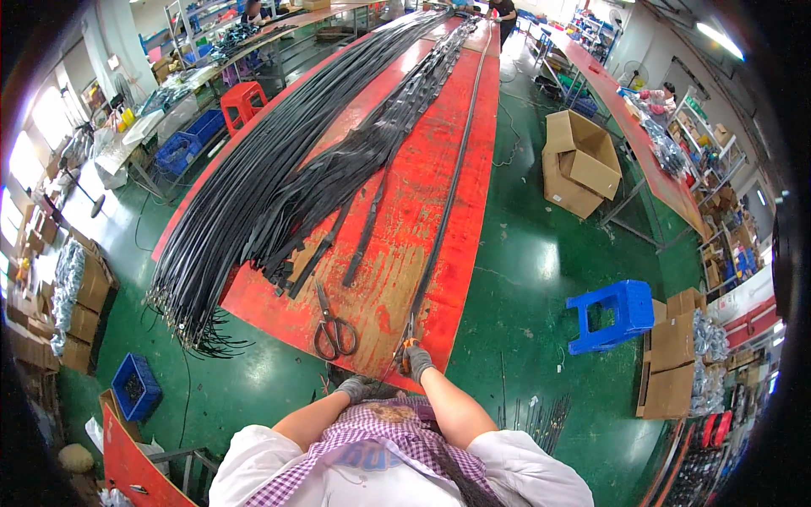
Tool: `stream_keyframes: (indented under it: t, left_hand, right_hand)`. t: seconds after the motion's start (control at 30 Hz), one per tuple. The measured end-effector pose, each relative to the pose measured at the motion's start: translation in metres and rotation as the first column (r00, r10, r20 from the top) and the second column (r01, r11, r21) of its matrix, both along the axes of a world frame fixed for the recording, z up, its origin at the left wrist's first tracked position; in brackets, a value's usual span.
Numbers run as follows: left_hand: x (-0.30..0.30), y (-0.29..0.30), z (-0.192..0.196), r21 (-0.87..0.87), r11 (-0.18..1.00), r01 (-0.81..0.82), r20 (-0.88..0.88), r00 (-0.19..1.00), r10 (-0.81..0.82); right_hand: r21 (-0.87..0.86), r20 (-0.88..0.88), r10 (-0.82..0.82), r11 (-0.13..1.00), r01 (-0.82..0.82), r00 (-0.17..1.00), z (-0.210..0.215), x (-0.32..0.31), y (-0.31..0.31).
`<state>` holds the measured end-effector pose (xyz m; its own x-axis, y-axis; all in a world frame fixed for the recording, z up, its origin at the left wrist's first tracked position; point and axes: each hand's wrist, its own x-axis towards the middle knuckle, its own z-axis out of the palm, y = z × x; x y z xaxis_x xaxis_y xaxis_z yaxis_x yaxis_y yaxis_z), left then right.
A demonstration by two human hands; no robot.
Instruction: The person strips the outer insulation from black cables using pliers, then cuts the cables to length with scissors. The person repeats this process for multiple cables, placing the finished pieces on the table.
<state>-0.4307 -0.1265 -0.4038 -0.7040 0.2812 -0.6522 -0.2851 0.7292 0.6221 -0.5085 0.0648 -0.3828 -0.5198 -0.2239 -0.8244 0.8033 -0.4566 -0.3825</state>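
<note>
A long red table [422, 169] runs away from me, covered with bundles of long black straps [253, 177]. A single black strap [448, 194] lies stretched along the right side of the table. My right hand [416, 358], in a grey glove, grips the near end of that strap at the table's front edge. My left hand [353, 388], also gloved, rests at the front edge with its fingers curled; I cannot tell what it holds. Large black scissors [332, 325] lie on the table just ahead of my left hand.
A blue plastic stool [615, 315] stands on the green floor to the right. Open cardboard boxes [579, 160] sit further right, beside another long table [642, 127]. A blue crate [135, 385] and stacked boxes stand at left. A person [504, 13] stands at the far end.
</note>
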Motion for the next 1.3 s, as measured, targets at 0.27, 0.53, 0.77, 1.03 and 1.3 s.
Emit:
stream_keyframes:
  t: [0.27, 0.53, 0.77, 1.03, 1.3]
  left_hand:
    - [-0.006, 0.005, 0.004, -0.096, 0.995, 0.03, 0.003, 1.0, -0.03]
    - [-0.011, 0.01, 0.076, 0.115, 0.993, -0.022, 0.025, 0.999, 0.019]
    - [-0.012, 0.004, 0.033, -0.043, 0.999, 0.033, 0.088, 0.996, -0.029]
    - [-0.004, -0.027, 0.035, -0.013, 1.0, -0.021, 0.083, 0.996, 0.022]
    - [0.091, -0.18, 0.053, -0.47, 0.764, -0.442, 0.274, 0.75, 0.602]
  right_hand:
    - [0.025, -0.019, 0.028, 0.999, -0.027, 0.999, -0.018, -0.001, 0.004]
    - [0.006, -0.024, 0.002, 1.0, -0.001, 1.0, -0.025, -0.001, 0.008]
    - [0.095, -0.021, 0.045, 0.995, -0.042, 0.999, -0.029, 0.0, 0.006]
    - [0.176, -0.031, 0.028, 0.984, -0.023, 0.999, -0.03, 0.002, 0.003]
    - [0.125, -0.045, 0.012, 0.992, -0.006, 0.999, -0.03, 0.0, 0.007]
